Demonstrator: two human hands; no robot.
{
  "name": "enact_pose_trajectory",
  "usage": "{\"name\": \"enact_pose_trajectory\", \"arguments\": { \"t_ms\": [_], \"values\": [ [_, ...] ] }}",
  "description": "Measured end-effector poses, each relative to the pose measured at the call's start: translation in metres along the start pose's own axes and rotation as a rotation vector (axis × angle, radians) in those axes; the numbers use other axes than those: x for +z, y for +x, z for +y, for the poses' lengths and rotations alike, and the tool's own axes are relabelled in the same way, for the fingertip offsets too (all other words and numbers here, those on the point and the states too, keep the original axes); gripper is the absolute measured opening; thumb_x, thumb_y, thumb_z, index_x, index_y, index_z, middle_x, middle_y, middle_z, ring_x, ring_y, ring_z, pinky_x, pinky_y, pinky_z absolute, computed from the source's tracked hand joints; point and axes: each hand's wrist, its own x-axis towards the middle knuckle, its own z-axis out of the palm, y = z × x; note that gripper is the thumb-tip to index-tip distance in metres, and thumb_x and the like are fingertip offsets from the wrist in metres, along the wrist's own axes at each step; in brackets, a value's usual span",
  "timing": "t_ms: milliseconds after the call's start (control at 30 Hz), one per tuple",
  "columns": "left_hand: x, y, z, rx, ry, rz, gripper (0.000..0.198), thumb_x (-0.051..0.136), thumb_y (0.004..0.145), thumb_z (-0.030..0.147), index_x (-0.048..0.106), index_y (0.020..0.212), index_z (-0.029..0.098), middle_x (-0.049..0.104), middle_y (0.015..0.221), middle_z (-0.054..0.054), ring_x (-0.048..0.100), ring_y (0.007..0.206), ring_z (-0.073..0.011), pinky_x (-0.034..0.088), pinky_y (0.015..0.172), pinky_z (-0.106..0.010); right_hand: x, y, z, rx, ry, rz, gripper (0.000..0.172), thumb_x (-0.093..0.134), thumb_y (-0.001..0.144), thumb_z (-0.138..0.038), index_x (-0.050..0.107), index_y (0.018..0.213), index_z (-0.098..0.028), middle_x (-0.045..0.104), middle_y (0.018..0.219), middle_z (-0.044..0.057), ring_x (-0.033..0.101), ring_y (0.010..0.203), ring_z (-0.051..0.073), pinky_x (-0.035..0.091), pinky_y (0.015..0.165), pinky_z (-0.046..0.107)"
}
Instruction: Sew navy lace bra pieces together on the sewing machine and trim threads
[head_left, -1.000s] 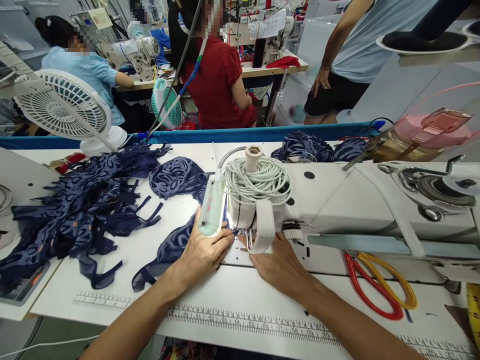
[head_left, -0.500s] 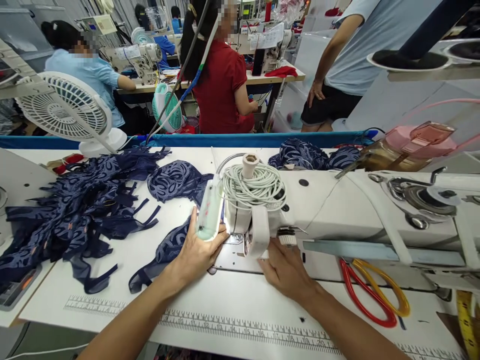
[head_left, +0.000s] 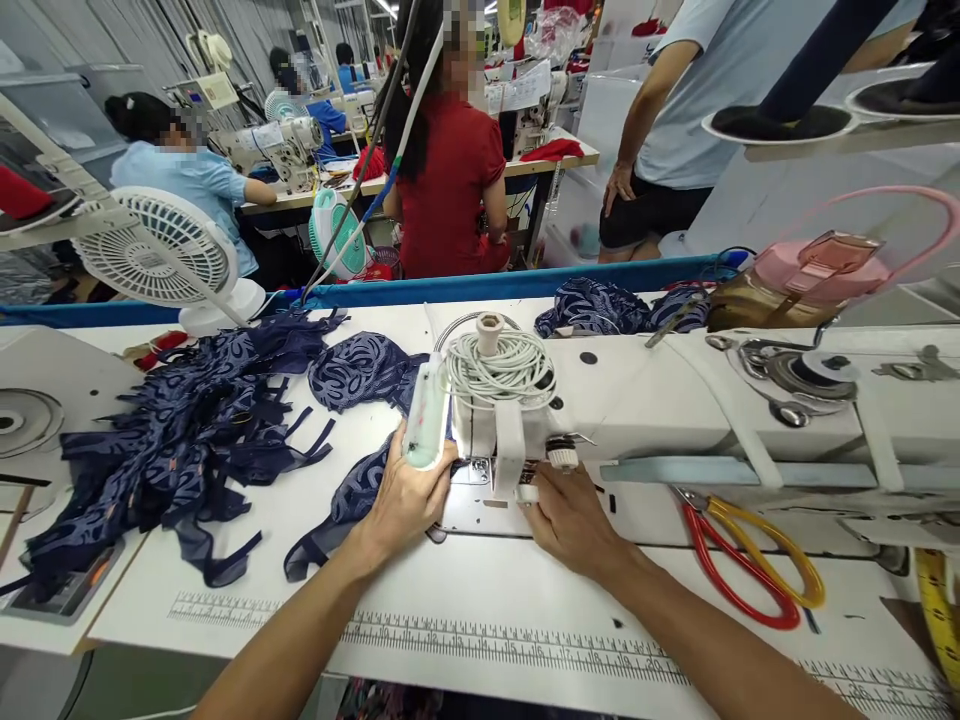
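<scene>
Piece in hand: a navy lace piece (head_left: pixel 349 500) is lying on the white worktop (head_left: pixel 487 590), running from under the left hand toward the needle area (head_left: pixel 487 468) of the sewing machine (head_left: pixel 675 400).
Left hand: the left hand (head_left: pixel 409 495) is resting on that piece just below the lamp (head_left: pixel 425 415). Its grip is looking half-curled with the thumb raised, but it cannot be told whether the fingers are pinching cloth or only pressing it flat.
Right hand: the right hand (head_left: pixel 574 520) is lying palm down on the machine bed, reaching under the head. Its grip is looking flat and loose, and the fingertips are going out of sight, so what they have hold of cannot be told.
Handling: the lace is probably behaving as light, limp and stretchy, sliding easily on the smooth worktop, with trailing straps liable to snag.
Where to hold: flat fingers pressing near the edge, on either side of the needle area, are looking like the safest hold. Tugging a strap would likely distort the piece.
Hidden: the machine head and the coiled cord (head_left: pixel 499 365) are covering the needle, the presser foot and the leading end of the piece.
Hard to make out: the scissors (head_left: pixel 750 560) are partly tucking under the machine arm, and the pile of navy pieces (head_left: pixel 187 430) is too tangled to count.
</scene>
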Motion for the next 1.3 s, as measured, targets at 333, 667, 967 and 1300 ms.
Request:
{"name": "enact_pose_trajectory", "arguments": {
  "t_ms": [333, 667, 967, 1300],
  "values": [
    [-0.019, 0.000, -0.007, -0.464, -0.408, 0.048, 0.013, 0.050, 0.088, 0.026, 0.060, 0.082, 0.020, 0.059, 0.087, -0.005, 0.053, 0.086, -0.0203, 0.040, 0.080, -0.031, 0.005, -0.001, 0.000, -0.075, -0.034, 0.005, 0.025, 0.051, 0.089, -0.007, 0.047, 0.068, -0.021, 0.051, 0.063, 0.000, 0.044, 0.060, 0.015, 0.037, 0.062, 0.030],
    [-0.072, -0.044, 0.021, -0.774, -1.065, -0.029, 0.027, 0.065, 0.078, 0.041, 0.059, 0.085, 0.016, 0.056, 0.081, -0.002, 0.050, 0.069, -0.0104, 0.040, 0.063, -0.019, 0.000, 0.014, -0.050, 0.151, 0.451, -0.281, 0.018, 0.041, 0.099, -0.021, 0.060, 0.097, -0.023, 0.063, 0.078, 0.001, 0.057, 0.066, 0.015, 0.041, 0.060, 0.028],
    [-0.074, -0.057, 0.047, -0.640, -1.024, 0.069, 0.030, 0.070, 0.077, 0.042, 0.054, 0.078, 0.017, 0.050, 0.075, 0.002, 0.046, 0.073, -0.0125, 0.037, 0.068, -0.021, 0.029, 0.042, -0.117, 0.748, 1.219, -0.346, 0.031, 0.068, 0.079, -0.042, 0.047, 0.088, -0.022, 0.054, 0.072, -0.005, 0.054, 0.067, 0.013, 0.046, 0.061, 0.024],
    [-0.098, -0.076, 0.052, -0.444, -0.668, 0.075, 0.015, 0.059, 0.087, 0.032, 0.064, 0.088, 0.018, 0.058, 0.082, -0.001, 0.050, 0.079, -0.0157, 0.040, 0.076, -0.025, -0.007, 0.044, -0.109, 0.179, 0.464, -0.197, 0.019, 0.047, 0.095, -0.025, 0.062, 0.106, -0.023, 0.054, 0.091, 0.004, 0.053, 0.071, 0.014, 0.044, 0.064, 0.027]
  ]
}}
